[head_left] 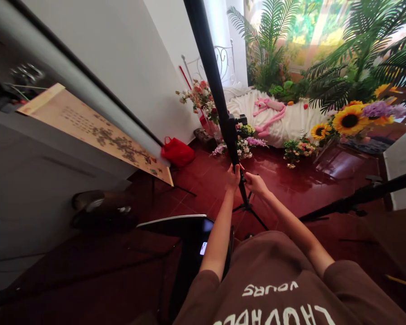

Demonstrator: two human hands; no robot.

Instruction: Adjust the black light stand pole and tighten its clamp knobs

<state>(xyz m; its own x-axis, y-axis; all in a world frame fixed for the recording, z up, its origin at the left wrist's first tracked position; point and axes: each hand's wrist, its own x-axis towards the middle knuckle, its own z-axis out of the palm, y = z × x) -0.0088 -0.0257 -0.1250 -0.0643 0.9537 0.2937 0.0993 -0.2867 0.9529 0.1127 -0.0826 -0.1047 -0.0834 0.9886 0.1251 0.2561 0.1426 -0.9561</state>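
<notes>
A black tripod stand rises in front of me, its legs spread on the floor and its top out of view. My left hand is wrapped around the lower part of the pole. Just to the right, my right hand has its fingers closed at a small knob on the pole's lower joint, which they partly cover. Higher on the pole is another clamp knob.
A second black stand crosses at right. At left hangs a scroll painting near a red bag. Artificial flowers, palms and a white-draped bed stand ahead. A dark panel is by my left arm.
</notes>
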